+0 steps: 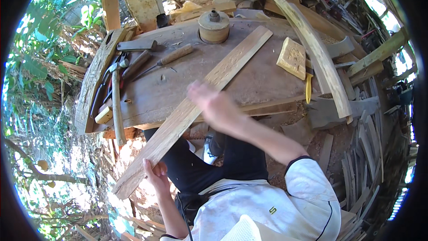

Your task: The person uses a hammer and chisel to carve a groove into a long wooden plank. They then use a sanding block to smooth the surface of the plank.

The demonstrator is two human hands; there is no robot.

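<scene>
A long flat wooden plank (171, 125) lies slantwise over the workbench (165, 85), its near end jutting past the front edge toward my lap. My left hand (157, 177) grips that near end, with the thumb at the upper face and the fingers partly hidden at the edge. Over the plank's middle, my right hand (209, 100) is smeared by motion; its fingers and anything in them cannot be made out. Beyond the right hand, the plank's upper face carries small dark marks. The far end rests on the bench near a round wooden pot-like thing (214, 31) with a metal top.
At the bench's left lie a hammer (117, 93), a wooden-handled tool (176, 56) and several others. To the right sit a yellowish wood block (292, 57) and a yellow-handled tool (308, 88). A curved pole (312, 40) crosses the right side; wood scraps (365, 151) pile beyond.
</scene>
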